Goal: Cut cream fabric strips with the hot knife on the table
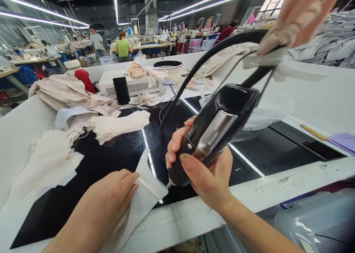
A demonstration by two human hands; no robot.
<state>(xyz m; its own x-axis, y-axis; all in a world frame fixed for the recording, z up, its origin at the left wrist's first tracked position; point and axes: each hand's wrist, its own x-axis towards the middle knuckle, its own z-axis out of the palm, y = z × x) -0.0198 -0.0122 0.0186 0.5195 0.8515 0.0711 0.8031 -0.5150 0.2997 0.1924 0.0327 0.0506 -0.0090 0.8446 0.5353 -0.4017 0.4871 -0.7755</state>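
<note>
My right hand (206, 171) is wrapped round a black handheld power tool (213, 123) with a silver switch plate. The tool leans with its narrow tip pointing down and left, and the tip is at the right corner of a pale fabric piece (151, 182). Whether the tip touches the cloth, I cannot tell. Between the thumb and fingers of my left hand (111, 197) the same fabric piece is pinched, folded over near its middle. Part of it hangs over the table's front edge.
Stacks of pale fabric pieces (122, 125) lie on the black glossy tabletop (94, 164). Behind them are a phone (121, 91) and a white vented box (105, 81). A thick black cable (205, 57) arches from the tool. At right are a yellow pencil-like stick (313, 132) and purple paper (344, 141).
</note>
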